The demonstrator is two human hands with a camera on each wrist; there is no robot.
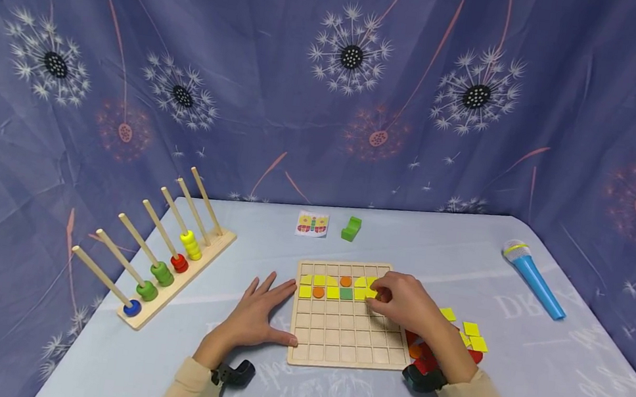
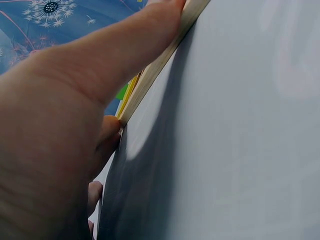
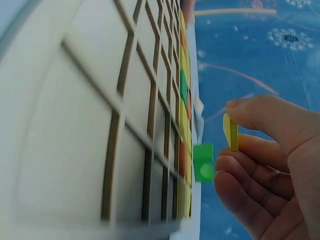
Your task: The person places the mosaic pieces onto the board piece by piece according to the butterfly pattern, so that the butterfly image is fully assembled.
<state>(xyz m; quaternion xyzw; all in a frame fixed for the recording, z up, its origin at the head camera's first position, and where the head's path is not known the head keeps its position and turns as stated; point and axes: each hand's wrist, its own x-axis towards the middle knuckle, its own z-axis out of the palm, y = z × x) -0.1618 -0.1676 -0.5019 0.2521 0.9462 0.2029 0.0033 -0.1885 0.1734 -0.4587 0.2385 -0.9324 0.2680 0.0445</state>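
A square wooden grid board (image 1: 347, 356) lies on the table. Yellow tiles (image 1: 332, 292), orange round pieces (image 1: 346, 282) and one green square tile (image 1: 346, 293) fill cells in its upper rows. My left hand (image 1: 256, 317) spreads its fingers along the board's left side, with the thumb touching the edge near the lower left corner. Over the upper right of the board, my right hand (image 1: 409, 302) pinches a thin yellow tile (image 3: 231, 132) between thumb and forefinger. In the right wrist view this tile stands on edge, apart from the board surface.
Loose yellow tiles (image 1: 477, 343) and red pieces (image 1: 426, 361) lie right of the board, partly under my right forearm. Behind it are a butterfly pattern card (image 1: 312, 224) and a green block (image 1: 351, 228). A bead-peg stand (image 1: 188, 282) stands left, a blue toy microphone (image 1: 539, 285) right.
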